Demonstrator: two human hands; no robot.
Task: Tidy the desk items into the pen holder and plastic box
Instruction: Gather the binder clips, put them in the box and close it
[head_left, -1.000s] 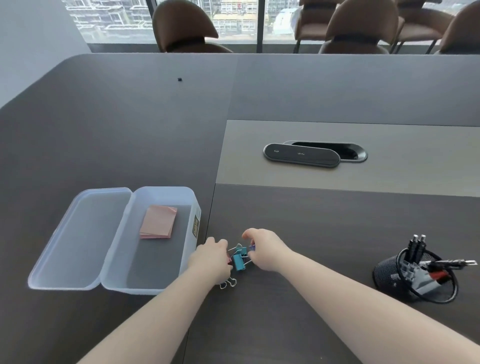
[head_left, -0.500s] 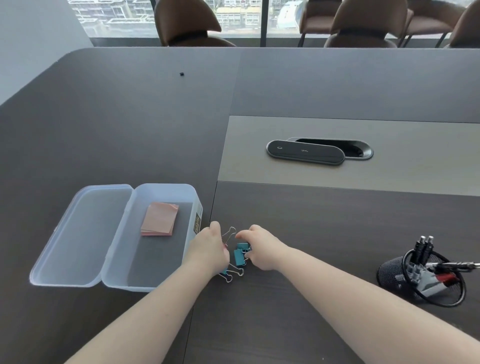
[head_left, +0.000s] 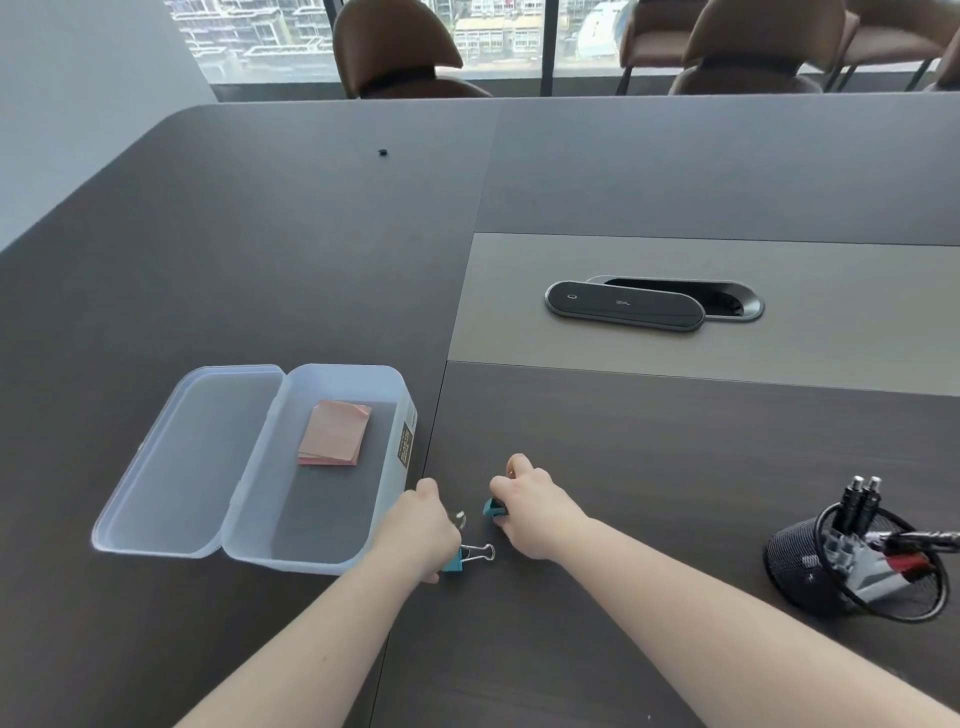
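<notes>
Beside the box (head_left: 400, 415), both hands grip clips.
Left hand (head_left: 415, 530) fingers closed on one teal clip (head_left: 454, 562); right hand (head_left: 535, 512) fingers closed on another (head_left: 491, 507).

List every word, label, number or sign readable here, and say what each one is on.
Nothing can be quoted.
Label on the plastic box, on its right wall: dark with pale print, too small and blurred to read.
Black oval desk unit: a small ring mark and a faint symbol, no legible words.
</notes>
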